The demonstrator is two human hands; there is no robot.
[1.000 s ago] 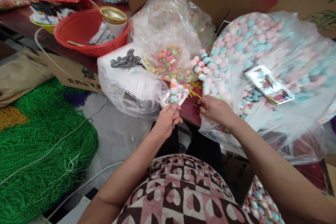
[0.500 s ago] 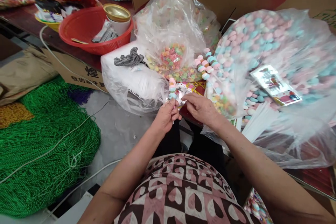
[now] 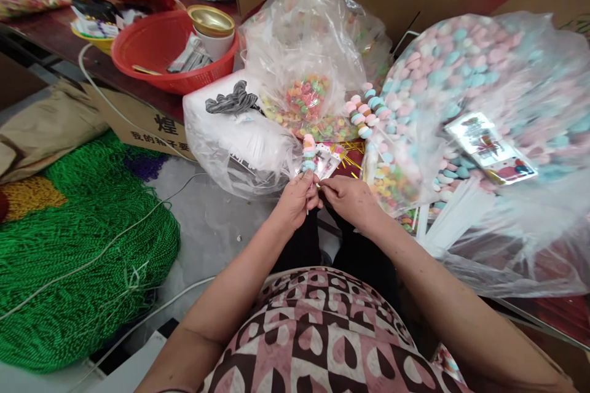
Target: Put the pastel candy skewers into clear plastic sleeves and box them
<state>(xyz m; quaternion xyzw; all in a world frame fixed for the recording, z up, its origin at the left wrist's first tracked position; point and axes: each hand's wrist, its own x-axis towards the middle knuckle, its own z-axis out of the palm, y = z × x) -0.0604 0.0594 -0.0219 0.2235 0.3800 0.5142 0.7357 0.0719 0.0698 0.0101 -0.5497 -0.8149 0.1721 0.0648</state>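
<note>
My left hand (image 3: 297,199) is closed round the thin white stick of a small candy skewer (image 3: 308,154) with pastel pink and blue pieces, wrapped in a clear printed sleeve (image 3: 326,161). My right hand (image 3: 353,199) is right beside it, fingers pinched at the base of the sleeve where it meets the stick. Both hands hover at the table's near edge. Just beyond them lie a clear bag of small multicoloured candies (image 3: 306,98) and a finished string of pastel candies (image 3: 366,112).
A huge clear bag of pastel candies (image 3: 465,67) with a printed card (image 3: 488,147) fills the right. A white packet bag (image 3: 235,135), a red basket (image 3: 157,49) with a gold-rimmed cup (image 3: 212,27), cardboard boxes behind, green netting (image 3: 78,245) and cables on the floor at left.
My right hand moved left from the big candy bag to meet my left hand at the skewer's base. The left hand kept hold of the skewer.
</note>
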